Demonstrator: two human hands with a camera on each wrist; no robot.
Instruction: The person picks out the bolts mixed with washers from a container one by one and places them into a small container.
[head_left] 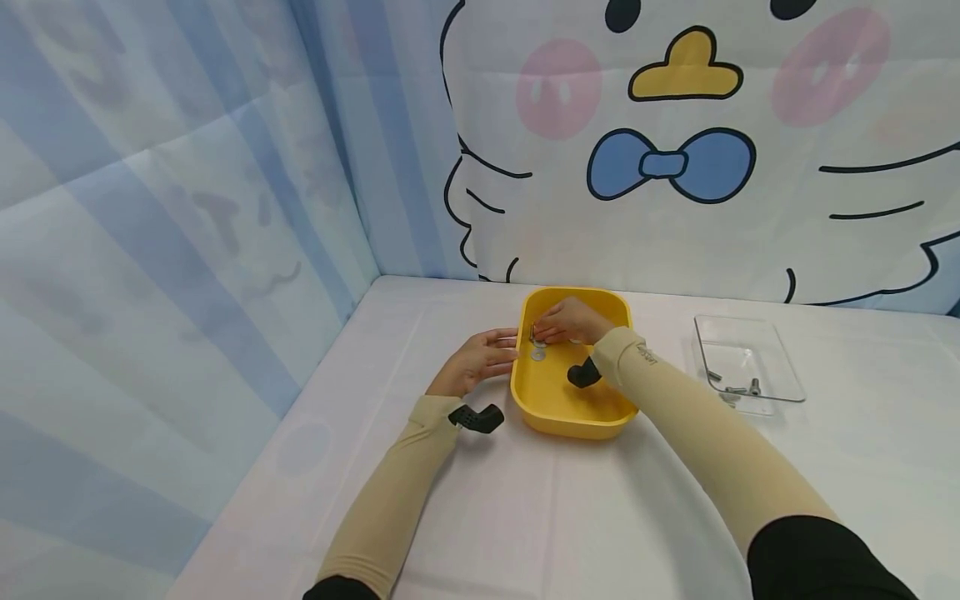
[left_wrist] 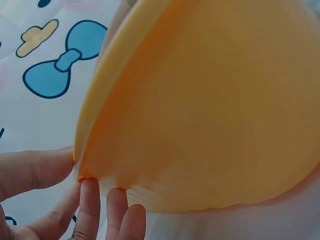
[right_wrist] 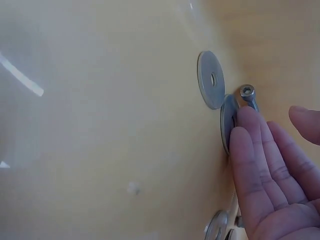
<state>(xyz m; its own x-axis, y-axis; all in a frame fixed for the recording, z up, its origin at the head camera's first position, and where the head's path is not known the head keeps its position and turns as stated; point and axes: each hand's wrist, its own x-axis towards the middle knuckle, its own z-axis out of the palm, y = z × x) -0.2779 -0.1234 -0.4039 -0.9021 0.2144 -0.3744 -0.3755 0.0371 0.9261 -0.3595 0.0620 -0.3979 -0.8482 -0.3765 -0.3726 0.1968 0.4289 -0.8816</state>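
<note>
A yellow tray (head_left: 566,427) stands on the table, with metal washers and a bolt near its left wall. My left hand (head_left: 474,363) touches that wall from outside, fingers extended; in the left wrist view its thumb (left_wrist: 37,172) meets the rim and the fingertips rest against the tray's outer side. Inside the tray, my right hand (head_left: 572,320) has its fingers fairly straight beside a flat washer (right_wrist: 227,120), with the thumb apart. Another washer (right_wrist: 205,75) lies just beyond, and a hex-socket bolt (right_wrist: 247,92) is by the fingertips. More washers (right_wrist: 218,216) show at the lower edge.
To the right of the tray, a clear plastic box (head_left: 783,367) contains several small metal bolts (head_left: 754,387). A white cloth covers the table (head_left: 480,517). Printed curtains (head_left: 675,242) hang along the back and left sides.
</note>
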